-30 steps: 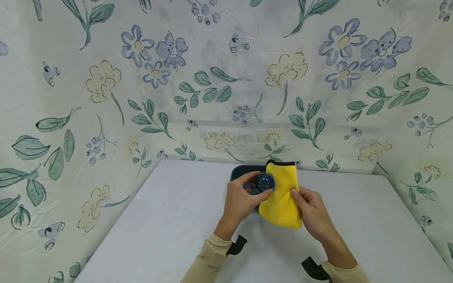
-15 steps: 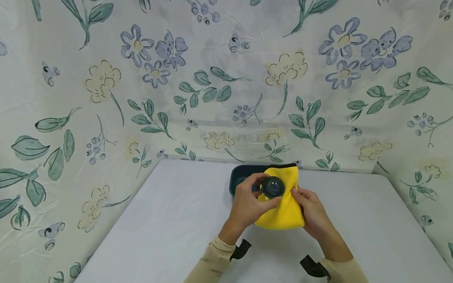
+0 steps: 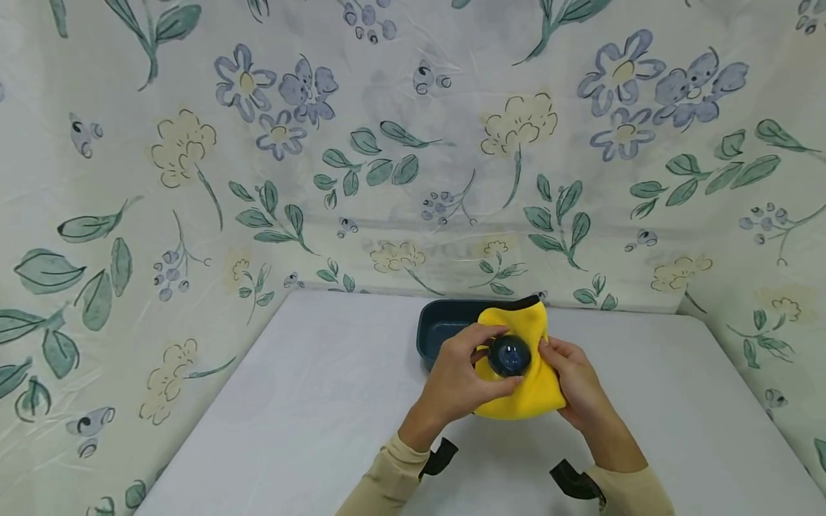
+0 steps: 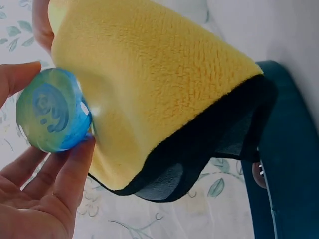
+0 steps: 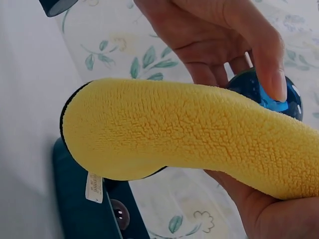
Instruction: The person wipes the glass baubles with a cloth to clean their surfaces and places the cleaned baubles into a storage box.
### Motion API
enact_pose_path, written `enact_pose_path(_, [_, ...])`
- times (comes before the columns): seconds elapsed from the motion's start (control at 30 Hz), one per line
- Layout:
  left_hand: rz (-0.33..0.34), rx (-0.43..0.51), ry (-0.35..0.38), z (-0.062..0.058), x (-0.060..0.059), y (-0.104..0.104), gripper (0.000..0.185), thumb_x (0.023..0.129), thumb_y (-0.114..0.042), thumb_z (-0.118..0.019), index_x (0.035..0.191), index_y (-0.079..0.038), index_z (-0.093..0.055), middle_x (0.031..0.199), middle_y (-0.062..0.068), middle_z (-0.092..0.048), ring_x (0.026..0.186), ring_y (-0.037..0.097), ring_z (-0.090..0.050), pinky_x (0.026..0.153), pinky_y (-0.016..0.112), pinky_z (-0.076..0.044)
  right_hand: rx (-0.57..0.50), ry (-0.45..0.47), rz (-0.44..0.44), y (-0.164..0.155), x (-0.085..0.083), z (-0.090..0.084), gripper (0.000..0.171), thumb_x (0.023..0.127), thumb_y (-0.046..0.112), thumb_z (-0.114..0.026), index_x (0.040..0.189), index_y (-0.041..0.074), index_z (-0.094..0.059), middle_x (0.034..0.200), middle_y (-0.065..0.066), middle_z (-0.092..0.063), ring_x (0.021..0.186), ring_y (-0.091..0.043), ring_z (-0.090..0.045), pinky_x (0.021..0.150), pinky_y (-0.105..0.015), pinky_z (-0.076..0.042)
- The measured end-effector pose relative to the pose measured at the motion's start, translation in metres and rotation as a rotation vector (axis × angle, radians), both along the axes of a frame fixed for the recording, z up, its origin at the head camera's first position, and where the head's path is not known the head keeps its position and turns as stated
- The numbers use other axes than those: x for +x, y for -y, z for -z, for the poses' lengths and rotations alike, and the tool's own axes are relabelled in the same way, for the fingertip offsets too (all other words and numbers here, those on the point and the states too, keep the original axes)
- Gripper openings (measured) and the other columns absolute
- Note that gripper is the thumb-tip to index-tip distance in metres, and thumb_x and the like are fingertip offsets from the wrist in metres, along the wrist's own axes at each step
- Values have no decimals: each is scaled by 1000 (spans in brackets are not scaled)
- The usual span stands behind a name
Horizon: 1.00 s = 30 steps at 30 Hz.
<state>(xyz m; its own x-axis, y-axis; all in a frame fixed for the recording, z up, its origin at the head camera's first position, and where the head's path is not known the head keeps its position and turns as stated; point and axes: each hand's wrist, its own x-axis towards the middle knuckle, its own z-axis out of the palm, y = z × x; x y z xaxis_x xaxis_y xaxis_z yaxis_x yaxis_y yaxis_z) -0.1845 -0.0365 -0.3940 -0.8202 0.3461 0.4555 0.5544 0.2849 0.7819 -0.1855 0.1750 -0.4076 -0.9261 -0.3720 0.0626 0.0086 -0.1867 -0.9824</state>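
Between the fingertips and thumb of my left hand [image 3: 461,373] is a round, glossy glass piece like a paperweight [image 3: 510,355]. The left wrist view shows this piece [image 4: 47,109] as translucent blue-green with a swirl inside. My right hand [image 3: 584,383] grips a yellow plush cleaning cloth [image 3: 516,401] by its right side, thumb in front. The cloth [image 4: 149,64] has a black border and a dark grey back. It lies against the far side of the glass piece; in the right wrist view the cloth [image 5: 149,127] covers part of the piece [image 5: 244,85].
A dark teal rectangular tub [image 3: 429,337] stands behind the hands at the back of the white table [image 3: 310,401]. Inside the tub, a dark round object [image 5: 119,214] partly shows. A white label [image 5: 94,188] hangs from the cloth. A flowered curtain [image 3: 387,215] rises behind the table.
My left hand has moved the glass piece rightward and slightly down, in front of the cloth. The cloth has bent around it, and more of the tub shows.
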Motion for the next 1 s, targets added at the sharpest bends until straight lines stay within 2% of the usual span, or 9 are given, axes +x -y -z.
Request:
enact_pose_path(0.13, [29,-40,-56,0,-1,0,57,79,-18,-90,130,-11,-67,127,2,-70,117,15,-66,101,25,-57,16,4,29,-1,0,-2,50,113,35,-36,138,-7,-47,103,6,-70,90,-7,-73,80,-27,-64])
enact_pose_path(0.3, [-5,-148,-105,-3,1,-1,55,77,-26,-91,126,-13,-70,126,0,-73,113,14,-65,104,31,-56,46,15,76,-4,2,-4,62,113,37,-36,146,-15,-34,103,6,-68,90,-6,-71,81,-27,-64])
enact_pose_path(0.5, [-33,-247,-112,-5,3,-2,56,75,-32,-92,124,-11,-71,119,0,-74,102,13,-62,94,31,-59,42,-4,158,-8,2,-8,49,112,37,-40,133,-6,-50,95,4,-66,83,-8,-71,75,-27,-64])
enact_pose_path(0.73, [-2,-244,-52,-2,0,0,61,77,-27,-92,129,-7,-68,124,4,-73,106,13,-67,92,18,-58,12,-63,192,-8,7,-13,38,112,34,-42,126,2,-57,94,4,-67,80,-9,-70,74,-27,-65])
enact_pose_path(1.0, [-15,-211,-31,2,-5,5,57,77,-27,-91,128,-8,-72,116,3,-73,103,12,-66,90,18,-58,11,-110,196,-4,12,-19,31,112,31,-43,119,9,-63,91,4,-67,77,-9,-70,70,-26,-64])
